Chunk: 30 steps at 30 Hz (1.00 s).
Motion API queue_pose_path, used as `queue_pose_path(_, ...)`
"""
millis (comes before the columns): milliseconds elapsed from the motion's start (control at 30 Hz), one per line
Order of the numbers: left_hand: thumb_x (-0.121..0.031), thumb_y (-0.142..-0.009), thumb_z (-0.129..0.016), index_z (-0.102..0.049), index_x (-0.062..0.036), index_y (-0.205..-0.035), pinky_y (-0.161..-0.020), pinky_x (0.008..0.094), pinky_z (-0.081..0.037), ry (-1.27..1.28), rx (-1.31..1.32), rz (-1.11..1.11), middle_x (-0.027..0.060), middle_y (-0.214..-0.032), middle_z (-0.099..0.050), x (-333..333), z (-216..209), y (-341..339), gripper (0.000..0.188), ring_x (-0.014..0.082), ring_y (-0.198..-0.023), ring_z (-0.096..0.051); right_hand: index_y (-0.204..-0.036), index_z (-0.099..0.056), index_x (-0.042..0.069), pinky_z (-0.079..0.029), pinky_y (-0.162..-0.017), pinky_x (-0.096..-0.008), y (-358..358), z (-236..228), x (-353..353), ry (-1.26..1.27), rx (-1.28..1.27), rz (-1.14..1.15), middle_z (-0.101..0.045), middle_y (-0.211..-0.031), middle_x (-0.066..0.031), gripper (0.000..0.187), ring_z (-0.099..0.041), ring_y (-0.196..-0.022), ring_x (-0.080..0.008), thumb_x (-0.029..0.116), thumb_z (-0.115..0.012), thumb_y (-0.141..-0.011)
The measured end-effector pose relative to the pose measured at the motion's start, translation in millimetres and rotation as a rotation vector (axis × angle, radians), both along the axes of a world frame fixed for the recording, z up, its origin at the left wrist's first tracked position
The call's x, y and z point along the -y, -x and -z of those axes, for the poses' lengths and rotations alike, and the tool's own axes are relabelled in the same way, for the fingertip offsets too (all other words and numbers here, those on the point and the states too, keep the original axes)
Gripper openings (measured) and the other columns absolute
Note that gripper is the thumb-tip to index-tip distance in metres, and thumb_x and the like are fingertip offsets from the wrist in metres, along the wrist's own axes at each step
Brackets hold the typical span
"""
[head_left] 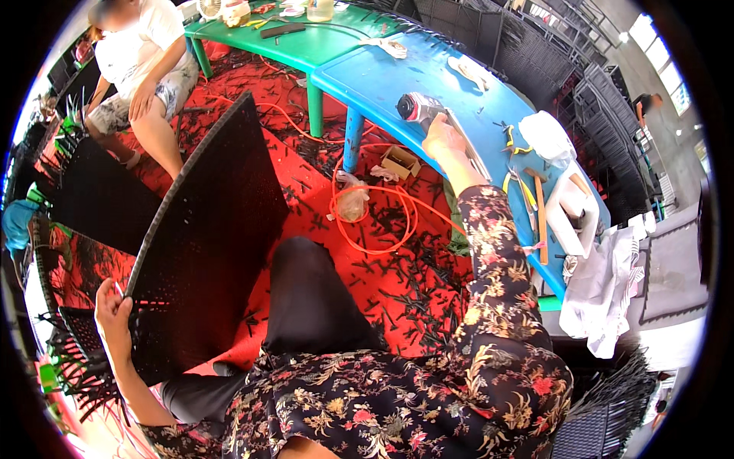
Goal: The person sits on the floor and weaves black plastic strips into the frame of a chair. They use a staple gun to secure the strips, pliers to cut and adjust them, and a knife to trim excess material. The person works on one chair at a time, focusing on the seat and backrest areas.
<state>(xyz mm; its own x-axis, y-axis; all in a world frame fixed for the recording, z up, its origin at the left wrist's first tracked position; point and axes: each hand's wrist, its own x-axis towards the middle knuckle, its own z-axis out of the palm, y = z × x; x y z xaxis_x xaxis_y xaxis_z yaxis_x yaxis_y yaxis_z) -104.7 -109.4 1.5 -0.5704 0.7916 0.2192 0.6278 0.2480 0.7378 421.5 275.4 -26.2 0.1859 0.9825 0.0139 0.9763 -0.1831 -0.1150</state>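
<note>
My left hand (113, 317) is closed at the near edge of a large black woven panel (206, 237), which stands tilted beside my left leg. Small pale matter shows by its fingertips, too small to name. Stretched over the blue table (367, 76), my right hand (445, 141) is closed around an air stapler (430, 109) with a black round end and a silver body. Its fingers are partly hidden. To the right of that hand lie yellow-handled pliers (517, 141), a hammer (541, 218) with a wooden handle, and a white plastic container (573, 206).
A green table (298, 50) adjoins the blue one. An orange hose (375, 251) coils on the red floor (306, 180) among scattered black offcuts, near a small cardboard box (400, 162). Another person (149, 61) sits at the far left beside another black panel (107, 191).
</note>
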Motion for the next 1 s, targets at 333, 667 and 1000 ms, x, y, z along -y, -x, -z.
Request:
queue_pose_path(333, -0.002, -0.077, -0.055, -0.046, 0.0023, -0.126, -0.065, 0.0175, -0.034, 0.039, 0.128, 0.012, -0.0035, -0.077, -0.049, 3.2, -15.6, 4.9, 0.05, 0.0046, -0.07, -0.043, -0.111, -0.055, 0.002, -0.046, -0.087, -0.0454, -145.6, 7.2, -15.4, -0.486, 0.017, 0.035, -0.06, -0.107, -0.0202, 0.042, -0.057, -0.104, -0.0357, 0.031, -0.059, -0.08)
queue_pose_path(667, -0.014, -0.068, -0.071, -0.054, 0.0005, -0.118, -0.076, 0.0279, -0.046, -0.005, -0.028, -0.075, 0.0083, -0.094, -0.064, -15.0, -30.2, -22.8, 0.056, 0.0133, -0.082, -0.061, -0.138, -0.035, 0.011, -0.047, -0.076, -0.0399, -319.8, 100.1, 70.2, -0.29, -0.112, 0.062, -0.046, -0.135, -0.0117, 0.05, -0.058, -0.099, -0.0358, 0.005, -0.032, -0.089)
queue_pose_path(1000, -0.003, -0.079, -0.063, -0.058, 0.0004, -0.081, -0.054, 0.0234, -0.043, -0.328, 0.333, -0.048, 0.005, -0.066, -0.062, -24.1, -16.9, -17.4, 0.006, 0.0072, -0.059, -0.056, -0.111, -0.052, -0.001, -0.034, -0.042, -0.0179, -43.1, -31.9, 67.2, 0.09, -1.133, -0.372, -0.048, -0.066, 0.0011, 0.033, -0.043, -0.05, -0.0048, 0.006, -0.054, -0.079)
